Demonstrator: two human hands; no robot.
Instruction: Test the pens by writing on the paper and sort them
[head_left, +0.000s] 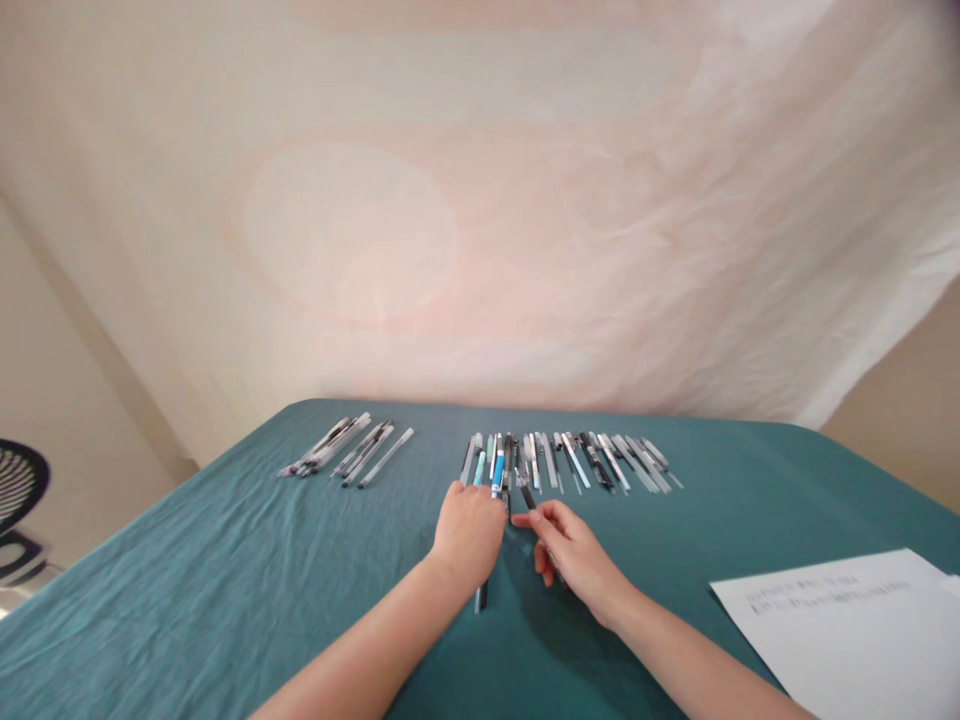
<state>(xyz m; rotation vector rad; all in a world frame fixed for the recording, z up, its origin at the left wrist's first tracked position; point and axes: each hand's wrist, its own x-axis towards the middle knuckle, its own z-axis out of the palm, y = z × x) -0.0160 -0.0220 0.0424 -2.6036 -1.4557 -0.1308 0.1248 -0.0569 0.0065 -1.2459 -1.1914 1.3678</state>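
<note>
My left hand (470, 522) is closed, back upward, around a few pens. A bright blue and white pen (498, 470) and a light teal pen (479, 468) stick out beyond its knuckles. Below the wrist, the dark and clear end of a pen (481, 598) shows. Just to the right, my right hand (571, 552) pinches a dark pen (529, 497) between thumb and fingers, its tip pointing away from me. Beyond both hands lies a long row of pens (576, 462), side by side, mostly clear, white and black. How many pens my left hand grips is hidden.
At the far left of the teal tablecloth (247, 560) lies a loose pile of pens (330, 445), with a few more pens (367, 455) beside it. A paper sheet with writing (847, 630) rests at the right. A black fan (19, 485) stands off the left edge. Pale fabric (525, 220) hangs behind.
</note>
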